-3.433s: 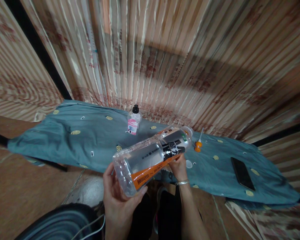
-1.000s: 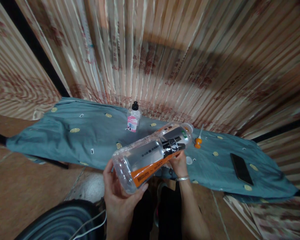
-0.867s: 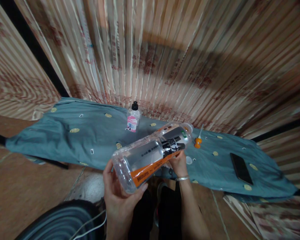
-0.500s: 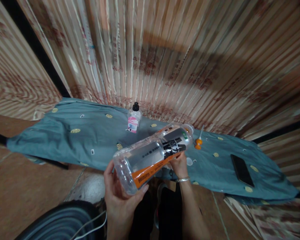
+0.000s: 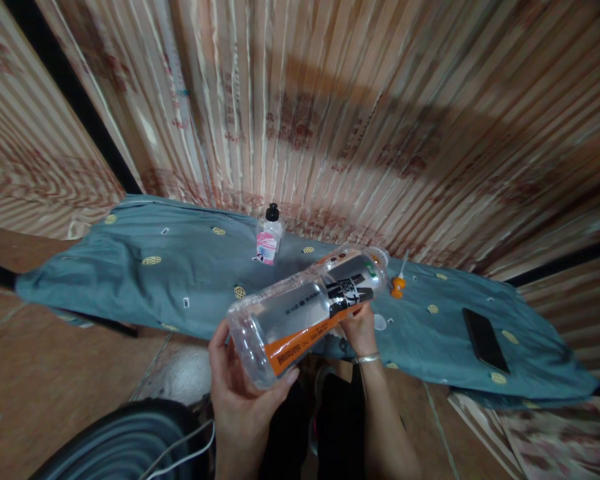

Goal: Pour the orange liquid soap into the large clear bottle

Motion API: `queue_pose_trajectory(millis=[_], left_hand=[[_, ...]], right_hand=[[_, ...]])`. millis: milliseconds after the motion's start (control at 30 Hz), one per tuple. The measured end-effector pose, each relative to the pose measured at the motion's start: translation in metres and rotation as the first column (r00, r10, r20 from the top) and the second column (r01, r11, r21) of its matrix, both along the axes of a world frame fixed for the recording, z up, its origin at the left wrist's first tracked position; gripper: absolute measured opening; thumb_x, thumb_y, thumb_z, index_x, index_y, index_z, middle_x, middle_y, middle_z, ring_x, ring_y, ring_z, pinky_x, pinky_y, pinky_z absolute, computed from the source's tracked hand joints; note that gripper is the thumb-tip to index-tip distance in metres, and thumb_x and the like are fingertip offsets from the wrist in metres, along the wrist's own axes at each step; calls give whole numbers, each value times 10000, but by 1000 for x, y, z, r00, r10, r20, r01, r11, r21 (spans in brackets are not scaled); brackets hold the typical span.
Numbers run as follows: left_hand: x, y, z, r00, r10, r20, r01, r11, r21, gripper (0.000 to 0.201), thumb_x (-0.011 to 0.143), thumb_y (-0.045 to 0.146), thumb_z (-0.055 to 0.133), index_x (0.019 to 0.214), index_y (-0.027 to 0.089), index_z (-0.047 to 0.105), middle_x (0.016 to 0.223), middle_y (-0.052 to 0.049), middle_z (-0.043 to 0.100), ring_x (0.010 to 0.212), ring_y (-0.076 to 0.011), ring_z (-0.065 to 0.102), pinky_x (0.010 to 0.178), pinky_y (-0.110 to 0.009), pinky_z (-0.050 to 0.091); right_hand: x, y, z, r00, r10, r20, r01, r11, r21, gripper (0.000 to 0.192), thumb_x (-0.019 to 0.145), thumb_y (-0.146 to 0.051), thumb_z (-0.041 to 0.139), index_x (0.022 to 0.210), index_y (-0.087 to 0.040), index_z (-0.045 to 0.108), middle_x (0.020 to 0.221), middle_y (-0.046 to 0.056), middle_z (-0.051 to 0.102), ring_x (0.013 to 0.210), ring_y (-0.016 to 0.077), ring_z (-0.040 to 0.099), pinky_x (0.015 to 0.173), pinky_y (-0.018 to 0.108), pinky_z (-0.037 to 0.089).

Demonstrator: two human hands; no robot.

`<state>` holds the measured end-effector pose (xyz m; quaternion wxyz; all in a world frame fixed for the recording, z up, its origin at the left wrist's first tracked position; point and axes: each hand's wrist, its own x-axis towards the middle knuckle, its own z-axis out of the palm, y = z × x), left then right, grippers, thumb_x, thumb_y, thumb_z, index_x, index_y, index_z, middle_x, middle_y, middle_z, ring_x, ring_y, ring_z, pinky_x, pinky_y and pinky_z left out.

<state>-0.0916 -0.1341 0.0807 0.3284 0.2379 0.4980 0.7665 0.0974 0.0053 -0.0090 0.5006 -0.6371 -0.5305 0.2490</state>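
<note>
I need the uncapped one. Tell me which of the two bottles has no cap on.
The large clear bottle with the orange and black label, held tilted in both hands, shows an open mouth. The small bottle with the pink label stands on the blue cloth wearing a black cap.

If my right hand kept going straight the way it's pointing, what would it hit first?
The right hand already touches the big bottle above it. Past that, probably the blue cloth near the orange cap, though depth is unclear.

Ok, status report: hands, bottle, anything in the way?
Left hand grips bottle base; right hand supports its neck end. Bottle tilted, off the cloth. Nothing blocking.
</note>
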Motion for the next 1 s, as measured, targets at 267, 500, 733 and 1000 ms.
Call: queue_pose_trajectory(millis=[267,500,733,1000], left_hand=[[2,-1,4,1000,-2,22,3,1000,-31,874,541,269,979,1324,268,591,1230,-76,705,1054,-275,727,841,-347,624],[2,0,2,1000,2,9,-2,1000,-18,896,514,272,990,1321,268,600,1233,-78,702,1076,-293,721,854,-366,623],[-5,1,-9,1000,-15,-26,15,1000,13,892,512,225,982,1318,268,604,1227,-79,710,1058,-281,729,828,-343,627],[-7,1,-11,998,-17,-56,16,1000,-23,923,496,273,991,1330,269,597,1245,-87,695,1114,-322,698,857,-398,618]], right_hand=[[3,2,-4,999,-9,37,10,1000,-4,453,542,-498,808,828,-252,557,804,68,758,738,279,713,685,380,581],[3,3,-6,999,15,41,-16,1000,5,435,573,-490,801,854,-245,577,824,58,764,741,268,713,698,381,589],[3,1,-5,999,7,52,-7,1000,6,452,582,-491,798,887,-242,577,865,83,768,777,282,722,711,390,588],[5,2,-10,999,-3,48,2,1000,18,476,565,-484,825,889,-246,571,879,78,773,801,286,734,731,395,593]])
